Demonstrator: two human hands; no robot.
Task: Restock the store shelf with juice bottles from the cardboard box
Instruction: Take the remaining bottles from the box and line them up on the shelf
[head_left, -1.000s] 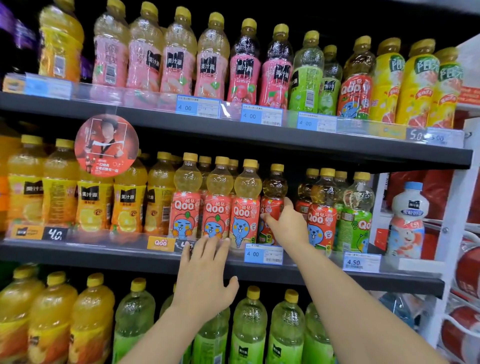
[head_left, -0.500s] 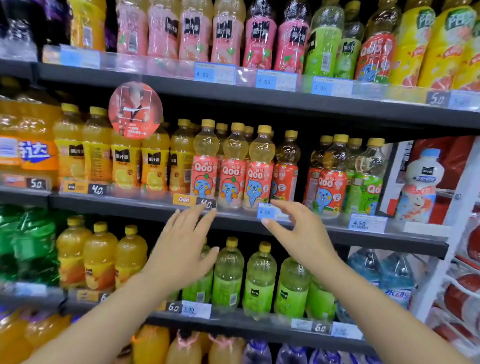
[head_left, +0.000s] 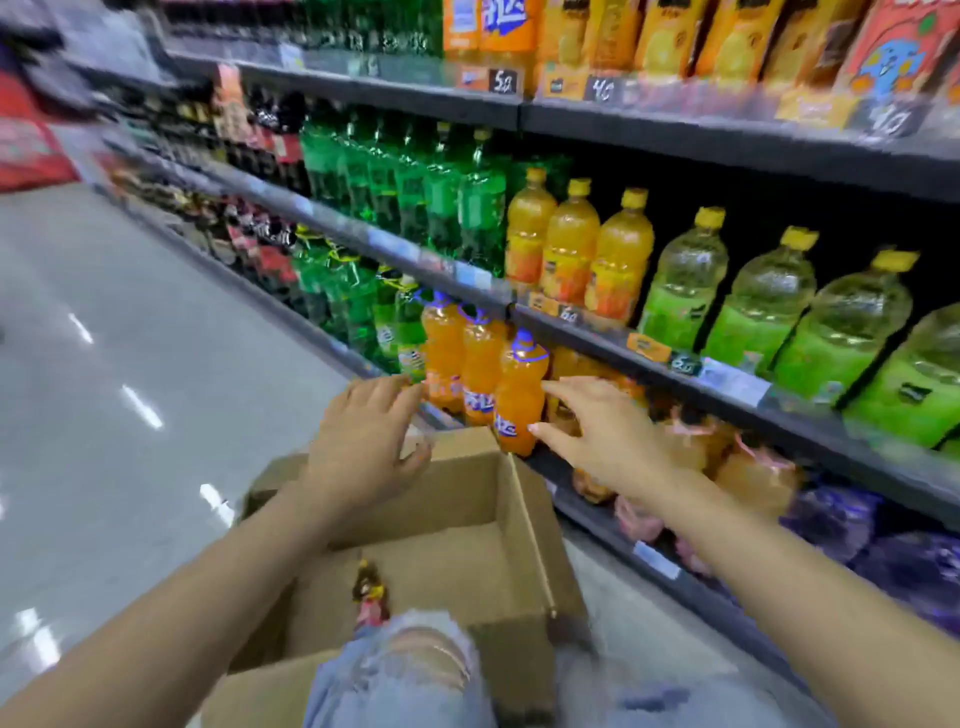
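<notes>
Both hands empty, fingers spread: left hand (head_left: 363, 447) over the open cardboard box (head_left: 457, 525), right hand (head_left: 597, 436) near the orange bottles (head_left: 483, 364).

Both hands are out over the cardboard box (head_left: 467, 519) with nothing in them, fingers spread. Left hand (head_left: 363, 441) hangs above the far-left corner of the box, right hand (head_left: 608, 436) is over by the shelf (head_left: 727, 400), fingertips just beside an orange soda bottle (head_left: 519, 395) on the bottom row. The box sits open on the floor (head_left: 130, 364) right against the shelving, and there's one small bottle (head_left: 370, 592) in it, looks like a red label, too blurry to read. A knee in ripped light jeans (head_left: 410, 670) covers the near edge. One row up: orange juice bottles (head_left: 571, 244), then pale green-label ones (head_left: 753, 306).
</notes>
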